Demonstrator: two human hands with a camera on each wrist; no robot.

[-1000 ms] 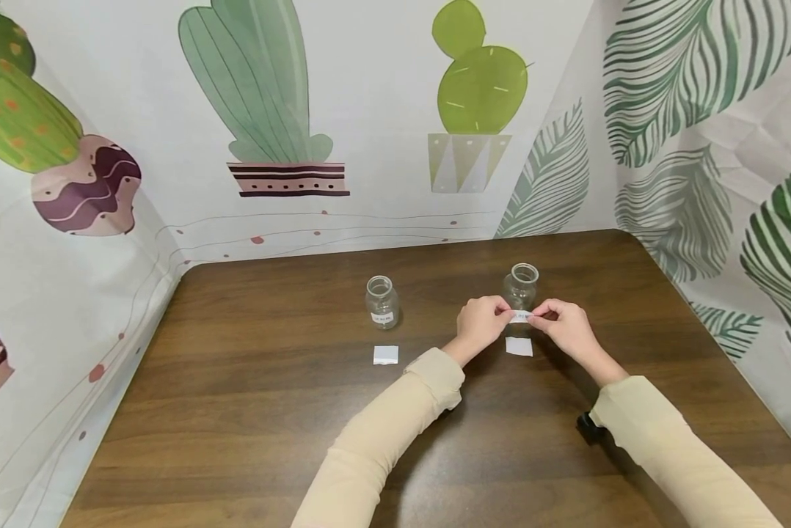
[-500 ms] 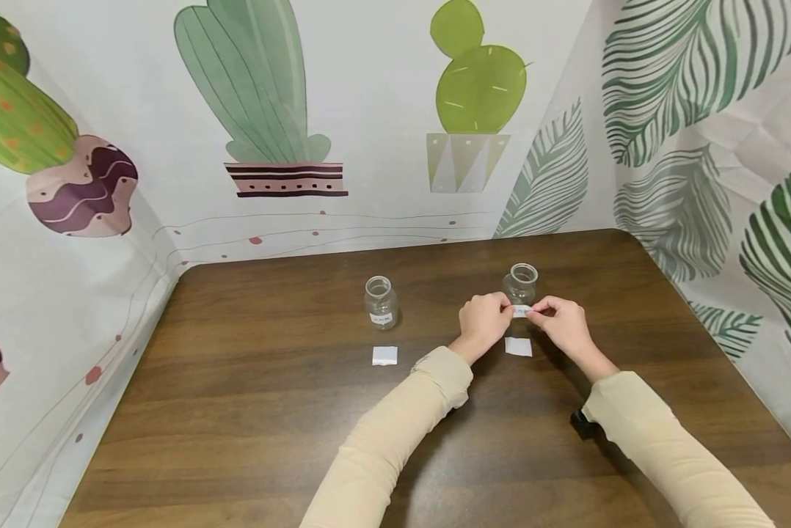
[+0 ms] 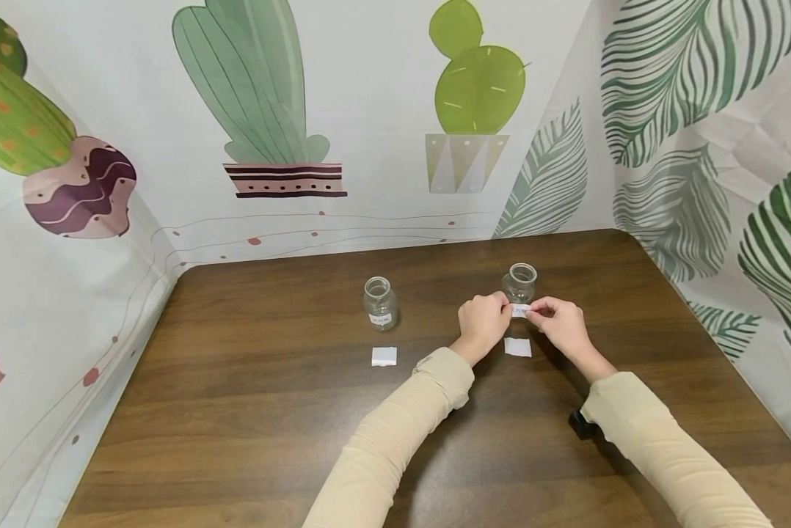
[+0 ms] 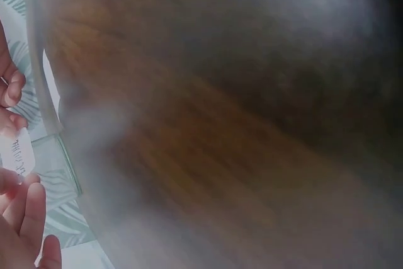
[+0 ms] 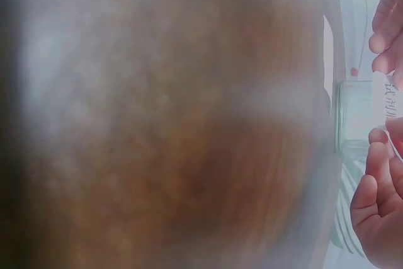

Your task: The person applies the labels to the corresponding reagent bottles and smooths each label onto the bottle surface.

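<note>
Both hands meet at a small white label (image 3: 519,311) with printed writing, held in front of the right glass jar (image 3: 519,283). My left hand (image 3: 484,323) pinches the label's left end between thumb and finger, and my right hand (image 3: 563,328) pinches its right end. The strip overlaps the jar's lower front in the head view. In the left wrist view the label (image 4: 20,152) spans the two sets of fingertips, with the jar's glass behind it. From the right wrist, the label (image 5: 389,100) shows beside the clear jar (image 5: 356,114). The jar stands upright, uncapped.
A second open glass jar (image 3: 379,297) stands to the left, bearing a similar label (image 3: 381,320) on its front. White paper pieces lie on the brown wooden table (image 3: 250,411): one (image 3: 384,356) before the left jar, another (image 3: 517,347) before the right. A patterned cloth (image 3: 382,110) hangs behind.
The label, pinched in both hands, has moved slightly away from me, up against the right jar's lower front in the head view. The jars and paper pieces stay put.
</note>
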